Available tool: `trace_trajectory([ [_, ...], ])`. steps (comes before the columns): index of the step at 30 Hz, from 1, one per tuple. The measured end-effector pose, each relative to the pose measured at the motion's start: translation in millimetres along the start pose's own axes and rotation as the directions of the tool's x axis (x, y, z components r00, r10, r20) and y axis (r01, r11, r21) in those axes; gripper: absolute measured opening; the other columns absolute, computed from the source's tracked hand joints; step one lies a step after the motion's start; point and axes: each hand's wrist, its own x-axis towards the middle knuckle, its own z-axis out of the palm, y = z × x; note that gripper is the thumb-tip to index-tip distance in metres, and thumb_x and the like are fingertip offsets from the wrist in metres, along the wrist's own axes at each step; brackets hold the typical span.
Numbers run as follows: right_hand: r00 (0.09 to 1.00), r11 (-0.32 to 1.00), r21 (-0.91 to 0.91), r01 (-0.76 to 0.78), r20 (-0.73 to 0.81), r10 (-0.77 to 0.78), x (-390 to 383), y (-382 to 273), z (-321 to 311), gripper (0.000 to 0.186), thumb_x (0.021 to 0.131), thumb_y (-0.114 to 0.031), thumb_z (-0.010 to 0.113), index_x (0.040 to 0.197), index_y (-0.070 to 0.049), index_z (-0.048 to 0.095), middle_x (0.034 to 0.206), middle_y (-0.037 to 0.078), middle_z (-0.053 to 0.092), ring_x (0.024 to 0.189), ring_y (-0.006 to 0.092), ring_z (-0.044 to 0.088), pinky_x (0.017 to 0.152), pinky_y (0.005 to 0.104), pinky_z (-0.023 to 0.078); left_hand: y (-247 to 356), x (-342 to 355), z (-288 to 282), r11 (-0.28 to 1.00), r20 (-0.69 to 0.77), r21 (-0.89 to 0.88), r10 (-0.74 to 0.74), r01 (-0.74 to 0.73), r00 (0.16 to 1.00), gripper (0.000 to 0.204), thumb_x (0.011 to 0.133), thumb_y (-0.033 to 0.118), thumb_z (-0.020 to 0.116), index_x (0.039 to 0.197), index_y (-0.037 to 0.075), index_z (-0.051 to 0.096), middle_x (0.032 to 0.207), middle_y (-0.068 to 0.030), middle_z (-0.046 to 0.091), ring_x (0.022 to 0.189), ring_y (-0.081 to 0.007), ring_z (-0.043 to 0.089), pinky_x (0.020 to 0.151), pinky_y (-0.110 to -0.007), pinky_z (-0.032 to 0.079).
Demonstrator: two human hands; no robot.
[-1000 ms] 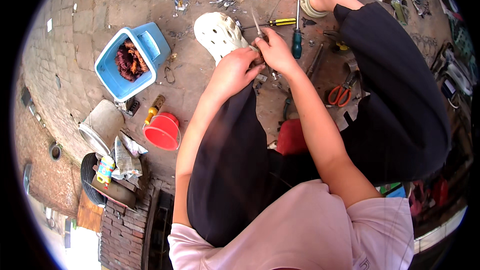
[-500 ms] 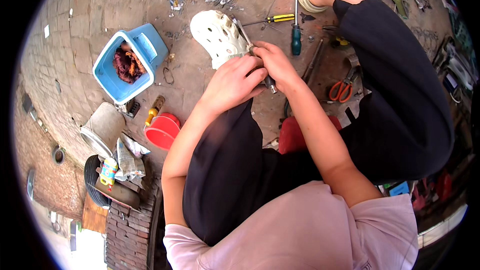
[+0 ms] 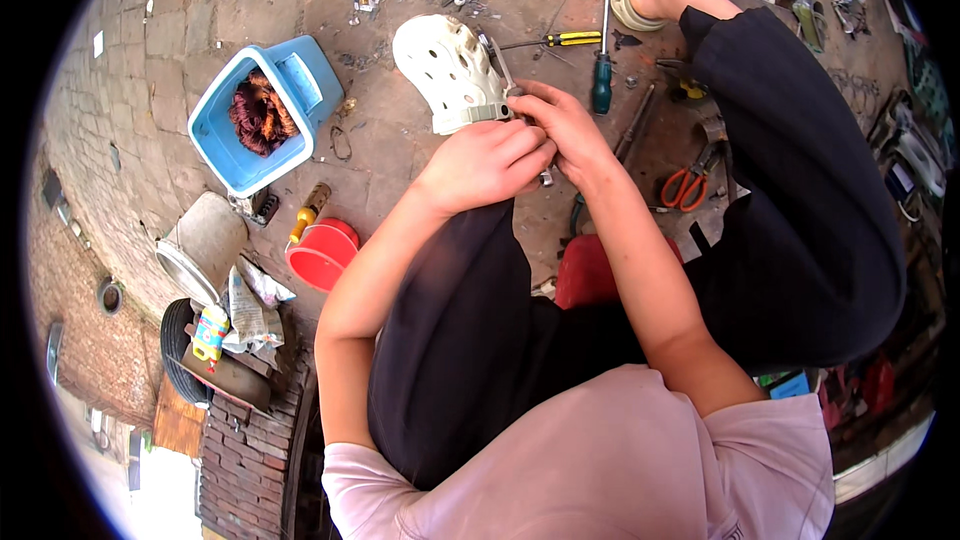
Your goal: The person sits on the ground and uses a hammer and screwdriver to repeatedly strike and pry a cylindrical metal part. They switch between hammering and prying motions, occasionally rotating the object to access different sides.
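— Since earlier, both hands shifted slightly toward frame centre, beside the white clog (image 3: 450, 75)

— Left hand (image 3: 485, 165) and right hand (image 3: 560, 125) pressed together, pinching a small metal part (image 3: 545, 177) above the knee for steadiness

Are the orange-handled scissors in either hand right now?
No: the orange-handled scissors lie on the ground beside the right forearm, apart from both hands.

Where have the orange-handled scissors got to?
The orange-handled scissors lie on the ground at the person's right, beside the right hand and below the green screwdriver.
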Motion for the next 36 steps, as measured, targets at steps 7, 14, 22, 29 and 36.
trace_trajectory([
  [7, 0.999, 0.996, 0.090, 0.011, 0.035, -0.015, 6.1, 6.9, 15.8, 0.023, 0.089, -0.020, 0.061, 0.095, 0.001, 0.063, 0.082, 0.001, 0.060, 0.072, 0.0079, 0.054, 0.062, 0.0243, 0.044, -3.5, -10.0, -4.0, 0.996, -0.101, -0.064, -0.065, 0.058, 0.993, 0.050, 0.060, 0.020, 0.078, 0.105, 0.005, 0.061, 0.093, -0.0080, 0.056, 0.077, -0.0264, 0.061, 0.064, -0.037, 0.051],
  [14, 1.000, 0.997, 0.081, 0.015, 0.012, -0.016, 11.8, 8.2, 15.1, 0.021, 0.091, -0.018, 0.057, 0.092, 0.002, 0.063, 0.083, 0.005, 0.062, 0.072, 0.0103, 0.058, 0.063, 0.0259, 0.048, -4.3, -7.1, -3.4, 0.991, -0.126, -0.091, -0.111, 0.100, 0.986, 0.049, 0.060, 0.018, 0.080, 0.103, 0.006, 0.061, 0.092, -0.0081, 0.057, 0.077, -0.0261, 0.061, 0.065, -0.037, 0.051],
  [22, 0.999, 0.970, 0.238, -0.050, -0.010, 0.054, 6.9, -1.7, 22.4, 0.020, 0.091, -0.017, 0.056, 0.093, 0.002, 0.062, 0.083, 0.007, 0.063, 0.070, 0.0130, 0.061, 0.059, 0.0281, 0.050, -4.5, -6.2, 0.0, 0.989, -0.181, -0.028, -0.147, 0.144, 0.973, 0.052, 0.055, 0.020, 0.080, 0.102, 0.008, 0.061, 0.097, -0.0072, 0.057, 0.086, -0.0270, 0.059, 0.073, -0.038, 0.049],
  [29, 0.980, 0.898, 0.396, -0.192, 0.130, 0.152, 30.7, -9.0, -4.0, 0.015, 0.091, -0.018, 0.057, 0.089, -0.004, 0.062, 0.082, 0.004, 0.062, 0.068, 0.0134, 0.060, 0.059, 0.0299, 0.051, -14.5, 29.5, 14.4, 0.989, -0.302, 0.008, -0.136, 0.146, 0.943, 0.050, 0.054, 0.016, 0.075, 0.098, 0.004, 0.055, 0.103, -0.0102, 0.057, 0.094, -0.0320, 0.055, 0.080, -0.043, 0.045],
  [36, 0.894, 0.978, -0.024, 0.209, -0.400, -0.201, 26.4, 37.8, -34.2, 0.024, 0.095, -0.022, 0.054, 0.090, 0.000, 0.061, 0.076, 0.002, 0.059, 0.064, 0.0094, 0.056, 0.058, 0.0268, 0.046, -20.4, 37.3, 32.8, 0.967, -0.381, -0.192, -0.233, 0.170, 0.895, 0.038, 0.063, 0.006, 0.075, 0.091, 0.003, 0.049, 0.078, -0.0125, 0.052, 0.075, -0.0330, 0.053, 0.069, -0.040, 0.046],
])
